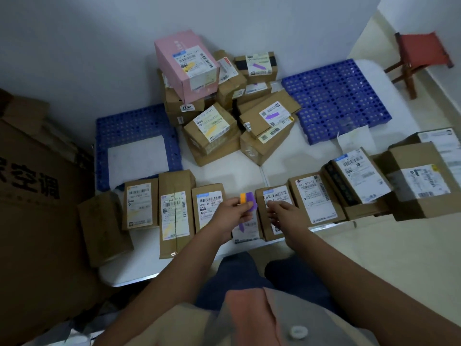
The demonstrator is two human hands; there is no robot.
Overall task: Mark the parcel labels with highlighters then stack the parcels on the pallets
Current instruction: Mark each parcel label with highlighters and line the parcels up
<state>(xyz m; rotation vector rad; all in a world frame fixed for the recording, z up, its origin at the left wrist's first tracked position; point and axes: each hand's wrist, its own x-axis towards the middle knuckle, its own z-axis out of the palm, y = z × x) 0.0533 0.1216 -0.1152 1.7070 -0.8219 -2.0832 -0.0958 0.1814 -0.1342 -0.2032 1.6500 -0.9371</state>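
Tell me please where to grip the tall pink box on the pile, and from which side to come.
Probably grip the pink box by its two long side faces near the top, coming from above. It sits tilted on the brown parcels, and its top is free.

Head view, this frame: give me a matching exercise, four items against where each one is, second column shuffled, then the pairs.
Items
1. pink box
2. red stool
3. orange and purple highlighters
4. white sheet

Places
A. lying on the left blue pallet
B. held in the left hand
C. on top of the parcel stack against the wall
D. on the floor at far right, beyond the right blue pallet

Pairs: 1-C, 2-D, 3-B, 4-A
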